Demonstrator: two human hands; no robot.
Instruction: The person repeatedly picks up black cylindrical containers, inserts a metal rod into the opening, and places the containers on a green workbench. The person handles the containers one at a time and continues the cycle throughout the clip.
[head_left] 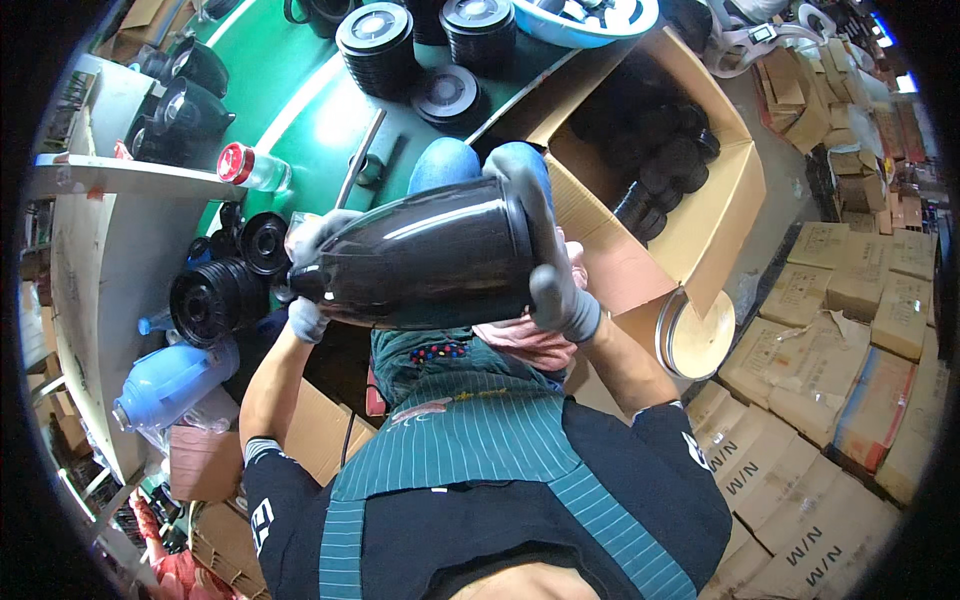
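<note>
A glossy black jug body (425, 255) lies on its side across my lap, its narrow neck to the left and its wide rimmed end to the right. My left hand (318, 238), in a grey glove, closes round the neck. On the other end, my right hand (544, 240), also gloved, grips the wide rim with fingers above and thumb below. Beneath the right hand a pink cloth (530, 342) rests on my lap; whether that hand also touches it I cannot tell. The inside of the jug body is hidden.
Stacked black round lids (378, 60) stand on the green table (270, 60), near a red-capped jar (250, 165). An open carton (700, 225) of black parts is at right, with stacked cartons (800, 350) beyond. A blue jug (180, 380) and black discs (215, 300) sit left.
</note>
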